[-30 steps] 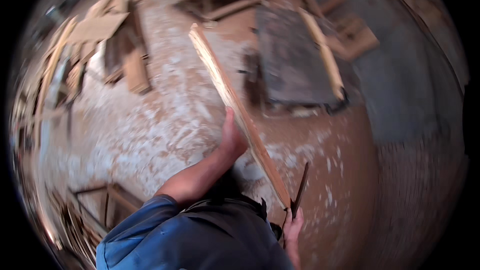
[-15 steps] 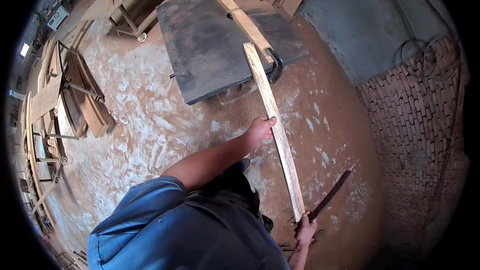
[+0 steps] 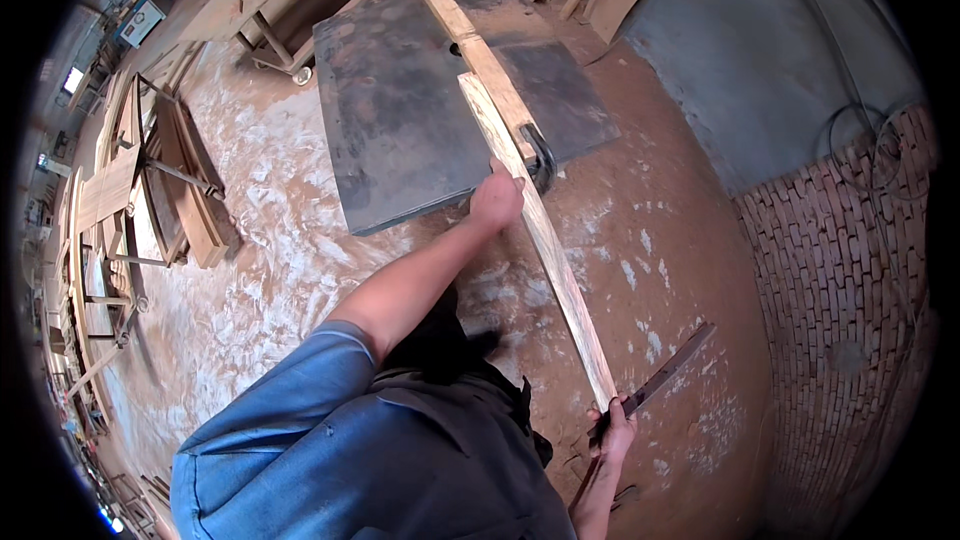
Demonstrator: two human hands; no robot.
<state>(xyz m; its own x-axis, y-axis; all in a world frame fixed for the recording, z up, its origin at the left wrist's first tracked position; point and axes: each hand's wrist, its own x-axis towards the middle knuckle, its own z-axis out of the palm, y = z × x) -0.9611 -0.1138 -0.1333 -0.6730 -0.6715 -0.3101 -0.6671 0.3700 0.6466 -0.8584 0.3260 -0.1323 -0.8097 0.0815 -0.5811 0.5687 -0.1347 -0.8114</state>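
The long wooden plank (image 3: 535,230) now lies closer to the dark machine table (image 3: 400,110) than half a second ago, its far end over the fence. The left hand (image 3: 497,198) grips it midway; the right hand (image 3: 612,430) clasps its near end together with a dark flat bar (image 3: 665,372).

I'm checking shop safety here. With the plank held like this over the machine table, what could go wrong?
The plank is long and held at two spots only, by the left hand mid-length and the right hand at the near end, so its far end could swing or catch on the machine table. The right hand also grips a dark bar, which may weaken that hold. The sawdust-covered floor could be slippery underfoot.
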